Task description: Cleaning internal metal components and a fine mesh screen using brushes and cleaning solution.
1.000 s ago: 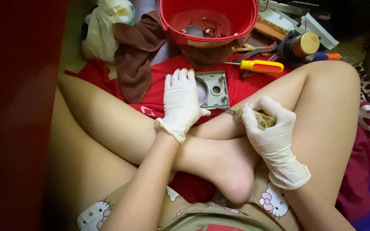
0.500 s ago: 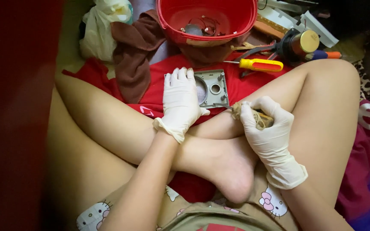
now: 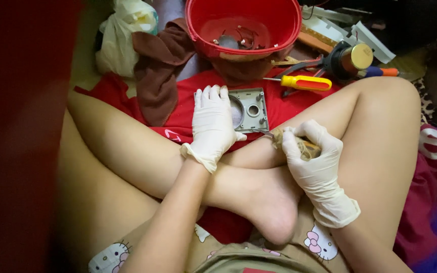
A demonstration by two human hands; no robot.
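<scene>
Head view, looking down at crossed bare legs over a red cloth (image 3: 284, 108). I take the grey square plate (image 3: 251, 109) as my landmark: a flat plastic part with a large round opening and a smaller round hole, lying on the red cloth.

Left hand (image 3: 212, 124), in a white glove: flat and open, fingers straight and together, palm down. It rests on the left part of the grey square plate and covers part of the large opening. No grasp; it presses or steadies only.

Right hand (image 3: 313, 162), also white-gloved: closed in a fist around a brown tool handle (image 3: 307, 149), just below and right of the plate's lower right corner. A thin metal tip comes out of the fist and reaches to the plate's lower edge. I cannot tell whether the tip touches the plate.

Around the plate:
- red bowl (image 3: 244, 25) directly beyond it, holding small dark parts I cannot identify.
- yellow-handled screwdriver (image 3: 304, 82) just beyond the plate's far right corner, lying across the cloth.
- pliers (image 3: 299, 65) with dark handles further out on that side, beside a dark roll (image 3: 352, 58) with a tan core.
- brown rag (image 3: 160, 71) to the left and beyond the plate, draped by the bowl.
- white plastic bag (image 3: 122, 30) further left of the rag.
</scene>
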